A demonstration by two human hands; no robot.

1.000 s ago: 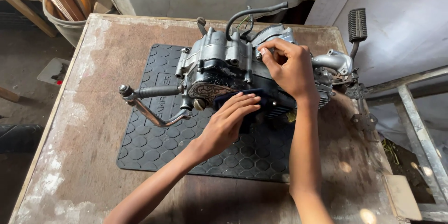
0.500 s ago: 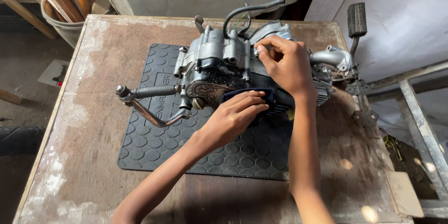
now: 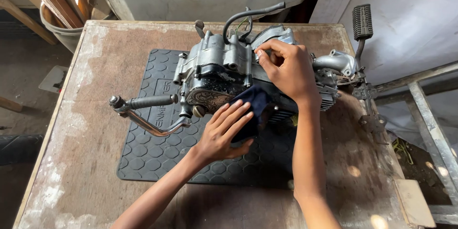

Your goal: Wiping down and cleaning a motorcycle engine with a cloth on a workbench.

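Cast-metal engine [image 3: 224, 74], dark cloth [image 3: 252, 110] under left hand [image 3: 224, 131], hex-textured rubber mat [image 3: 152, 152]
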